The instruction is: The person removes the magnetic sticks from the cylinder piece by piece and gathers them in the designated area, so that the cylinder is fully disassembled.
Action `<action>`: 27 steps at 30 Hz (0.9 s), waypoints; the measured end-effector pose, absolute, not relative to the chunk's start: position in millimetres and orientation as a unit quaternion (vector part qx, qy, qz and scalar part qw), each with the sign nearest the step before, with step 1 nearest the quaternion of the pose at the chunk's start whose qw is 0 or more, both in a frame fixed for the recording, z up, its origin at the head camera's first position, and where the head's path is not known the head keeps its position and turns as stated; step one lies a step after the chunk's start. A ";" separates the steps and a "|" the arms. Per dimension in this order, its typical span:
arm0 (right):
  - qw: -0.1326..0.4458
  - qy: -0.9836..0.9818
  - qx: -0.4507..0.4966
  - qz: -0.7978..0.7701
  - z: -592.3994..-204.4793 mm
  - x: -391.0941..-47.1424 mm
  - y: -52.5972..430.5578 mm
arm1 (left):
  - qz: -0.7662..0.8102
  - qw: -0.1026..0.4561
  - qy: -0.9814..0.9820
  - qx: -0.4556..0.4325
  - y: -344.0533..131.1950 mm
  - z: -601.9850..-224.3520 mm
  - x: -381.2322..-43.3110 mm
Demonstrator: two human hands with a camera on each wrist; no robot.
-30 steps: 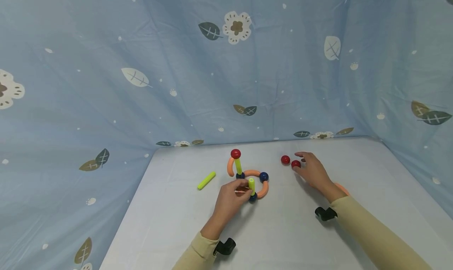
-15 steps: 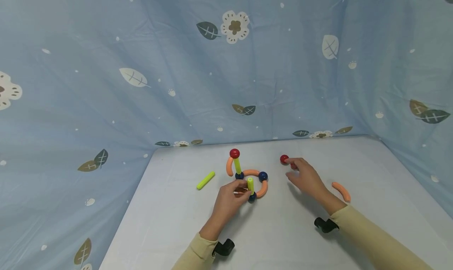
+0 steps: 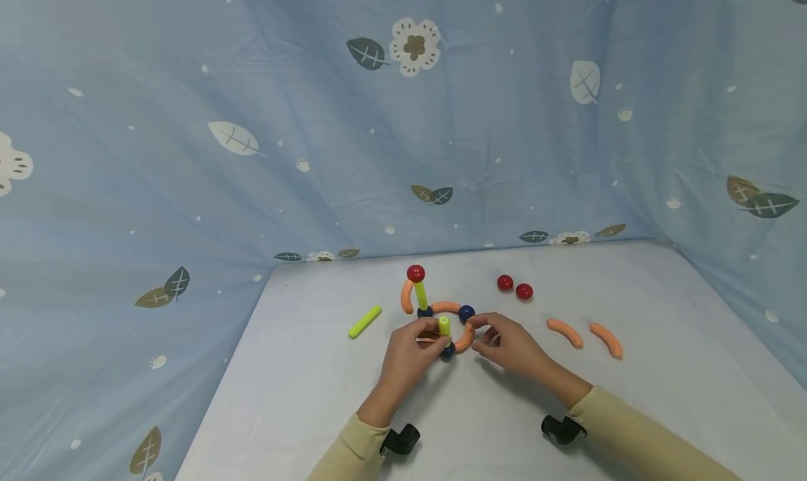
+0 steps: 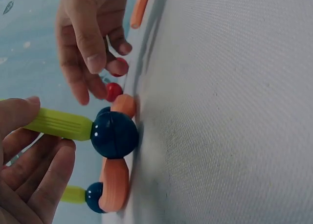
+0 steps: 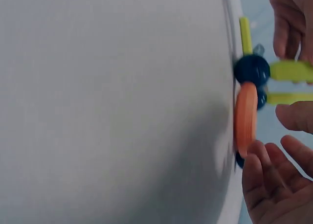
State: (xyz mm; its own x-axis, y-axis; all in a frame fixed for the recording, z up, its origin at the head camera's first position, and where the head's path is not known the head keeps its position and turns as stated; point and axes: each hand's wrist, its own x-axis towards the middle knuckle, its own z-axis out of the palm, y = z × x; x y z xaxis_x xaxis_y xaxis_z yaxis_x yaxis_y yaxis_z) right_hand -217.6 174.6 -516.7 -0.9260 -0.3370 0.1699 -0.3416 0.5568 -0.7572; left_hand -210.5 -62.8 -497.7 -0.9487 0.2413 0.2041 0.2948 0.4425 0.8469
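Observation:
My left hand (image 3: 411, 353) pinches an upright yellow-green magnetic building rod (image 4: 66, 124) between thumb and fingers. The rod's lower end sits on a navy ball (image 4: 116, 135). That ball is part of a ring on the table, made of curved orange rods (image 3: 446, 307) and navy balls (image 3: 466, 314). At the ring's back left, a second yellow-green rod (image 3: 421, 297) stands with a red ball (image 3: 415, 274) on top. My right hand (image 3: 513, 344) is at the ring's right side, fingers loosely bent and holding nothing, fingertips right by a curved orange rod (image 5: 246, 119).
Left of the ring lies a loose yellow-green rod (image 3: 365, 322). A curved orange rod (image 3: 407, 297) is beside the standing red-topped rod. Two red balls (image 3: 505, 283) lie at the back right, with two curved orange rods (image 3: 564, 332) nearer on the right. A blue patterned cloth (image 3: 378, 131) hangs behind the white table.
My right hand has left the red balls and come leftward to the ring's right side, uncovering the curved orange rods on the right. My left hand keeps its grip on the rod.

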 end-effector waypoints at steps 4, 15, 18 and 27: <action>-0.026 -0.870 0.217 0.443 -517.1 -216.1 163.9 | -0.496 0.026 -0.854 -0.156 -63.1 -497.2 -210.5; -0.057 -0.878 0.213 0.425 -517.8 -222.2 141.7 | -0.492 0.033 -0.853 -0.172 -64.8 -497.9 -209.3; -0.057 -0.881 0.205 0.422 -518.5 -222.7 138.2 | -0.488 0.035 -0.855 -0.172 -64.9 -498.5 -210.2; -0.057 -0.889 0.182 0.417 -520.8 -224.0 132.0 | -0.484 0.039 -0.856 -0.176 -65.6 -502.4 -210.2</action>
